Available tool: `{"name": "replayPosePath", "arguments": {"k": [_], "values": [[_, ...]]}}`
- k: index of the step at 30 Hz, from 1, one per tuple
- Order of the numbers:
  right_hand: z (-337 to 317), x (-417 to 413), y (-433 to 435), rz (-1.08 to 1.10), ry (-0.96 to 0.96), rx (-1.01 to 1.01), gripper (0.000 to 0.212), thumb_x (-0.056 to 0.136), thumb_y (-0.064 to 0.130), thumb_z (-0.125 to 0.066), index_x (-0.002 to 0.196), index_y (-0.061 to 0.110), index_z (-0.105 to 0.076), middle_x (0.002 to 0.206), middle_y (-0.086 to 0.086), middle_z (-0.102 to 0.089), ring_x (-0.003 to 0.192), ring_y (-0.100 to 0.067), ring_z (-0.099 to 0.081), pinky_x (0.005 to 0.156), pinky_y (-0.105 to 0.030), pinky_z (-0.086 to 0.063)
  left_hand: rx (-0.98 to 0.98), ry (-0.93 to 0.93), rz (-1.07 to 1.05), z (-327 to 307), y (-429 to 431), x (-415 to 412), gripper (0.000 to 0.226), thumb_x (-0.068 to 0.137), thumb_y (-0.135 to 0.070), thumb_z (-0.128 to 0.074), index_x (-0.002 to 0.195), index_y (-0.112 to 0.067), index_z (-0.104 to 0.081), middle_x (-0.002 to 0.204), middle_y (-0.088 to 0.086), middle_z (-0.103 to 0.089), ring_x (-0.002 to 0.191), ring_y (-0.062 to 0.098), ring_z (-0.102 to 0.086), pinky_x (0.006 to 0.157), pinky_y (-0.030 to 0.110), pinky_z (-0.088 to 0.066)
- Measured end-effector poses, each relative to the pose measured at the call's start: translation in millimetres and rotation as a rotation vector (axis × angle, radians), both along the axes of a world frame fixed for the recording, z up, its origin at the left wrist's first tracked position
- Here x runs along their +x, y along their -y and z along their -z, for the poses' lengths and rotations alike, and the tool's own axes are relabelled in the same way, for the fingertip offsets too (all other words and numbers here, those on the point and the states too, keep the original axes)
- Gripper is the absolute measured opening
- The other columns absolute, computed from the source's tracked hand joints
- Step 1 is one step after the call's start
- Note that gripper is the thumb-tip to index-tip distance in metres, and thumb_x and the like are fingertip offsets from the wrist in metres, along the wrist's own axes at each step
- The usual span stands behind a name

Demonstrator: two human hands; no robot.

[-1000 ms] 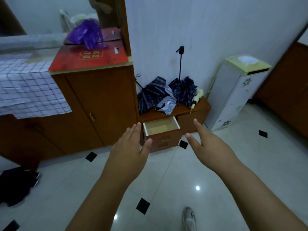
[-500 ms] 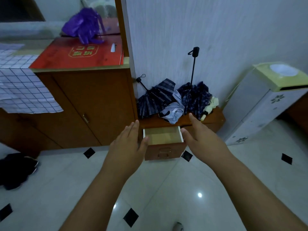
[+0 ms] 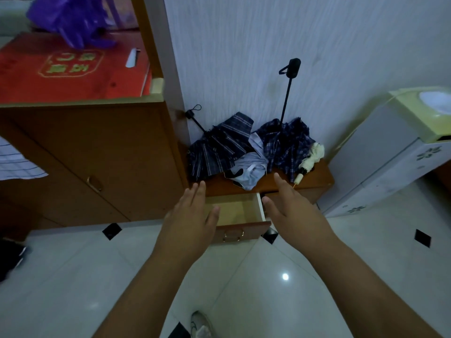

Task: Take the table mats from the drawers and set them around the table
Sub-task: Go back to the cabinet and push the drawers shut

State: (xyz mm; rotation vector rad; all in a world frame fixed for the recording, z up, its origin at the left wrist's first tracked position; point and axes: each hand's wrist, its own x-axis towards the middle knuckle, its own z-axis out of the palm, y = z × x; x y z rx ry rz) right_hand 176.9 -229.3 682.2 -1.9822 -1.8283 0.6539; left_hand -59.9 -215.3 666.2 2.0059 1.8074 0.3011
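1. Left fingers (image 3: 195, 196) are straight and together with the thumb splayed, gripping nothing. Right fingers (image 3: 280, 184) are the same: flat, loose, empty
2. Left hand (image 3: 188, 223) hangs over the left side of the open drawer (image 3: 236, 207), and right hand (image 3: 292, 215) is just past its right wall. With palms turned in and the drawer between them, it looks like a two-handed reach-in set to scoop a flat stack
3. The drawer is pulled out from the left half of the low chest (image 3: 317, 178). Its handle (image 3: 233, 234) faces the person and neither hand is on it
4. Table mats: none in sight. The drawer floor that shows is bare and pale, but the left hand hides the left part, so I can't rule out mats there. My guess is this drawer is a miss and another needs checking
5. The chest top carries umbrellas dumped against the wall: a striped umbrella (image 3: 219, 147) at the left edge, a plaid umbrella (image 3: 285, 142) in the middle with its shaft up, and a cream umbrella (image 3: 312, 157) at the right edge. A pale bag (image 3: 251, 169) overhangs the front edge right above the drawer, so it may snag a lift-out
6. A tall cabinet (image 3: 97, 154) butts against the chest's left end, with a red box (image 3: 73, 67) on top. A white stand (image 3: 390, 154) sits off the right end. No table in view
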Motion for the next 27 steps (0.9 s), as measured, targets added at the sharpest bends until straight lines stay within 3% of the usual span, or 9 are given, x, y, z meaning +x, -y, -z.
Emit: {"name": "replayPosePath", "arguments": {"k": [10,14,24,27], "values": [[77,31,-64,-0.029,-0.009,-0.043,0.067,0.099,0.054,-0.042,0.157,0.04,-0.012,0.162,-0.002,-0.029,0.147,-0.022,-0.03,0.108,-0.044,-0.037,-0.037,-0.012,0.006,62,-64,33,0.069,0.104,-0.052,-0.034,0.162,-0.025,-0.009,0.169,-0.001,-0.015,0.153,0.017,-0.014,0.118,0.044,-0.024],[118,57,-83,-0.08,-0.027,-0.017,0.065,0.098,0.054,-0.043,0.156,0.045,-0.013,0.159,-0.005,-0.035,0.146,-0.021,-0.032,0.103,-0.044,-0.043,-0.003,0.006,-0.049,94,-77,54,0.067,0.103,-0.052,-0.034,0.162,-0.027,-0.012,0.166,0.001,-0.025,0.15,0.021,-0.026,0.115,0.048,-0.03],[257,110,-105,-0.147,0.041,-0.089,0.065,0.097,0.059,-0.037,0.154,0.052,-0.004,0.16,-0.004,-0.033,0.141,-0.023,-0.039,0.091,-0.041,-0.047,0.005,-0.063,-0.116,220,-73,90,0.067,0.103,-0.051,-0.035,0.162,-0.028,-0.012,0.163,0.001,-0.031,0.145,0.024,-0.034,0.112,0.048,-0.037],[311,109,-105,-0.152,0.013,-0.072,0.067,0.097,0.058,-0.037,0.155,0.049,-0.005,0.159,-0.004,-0.036,0.136,-0.025,-0.046,0.097,-0.044,-0.05,0.011,-0.105,-0.094,272,-74,96,0.067,0.102,-0.051,-0.035,0.161,-0.026,-0.015,0.159,0.002,-0.037,0.139,0.024,-0.041,0.106,0.044,-0.04]]}}
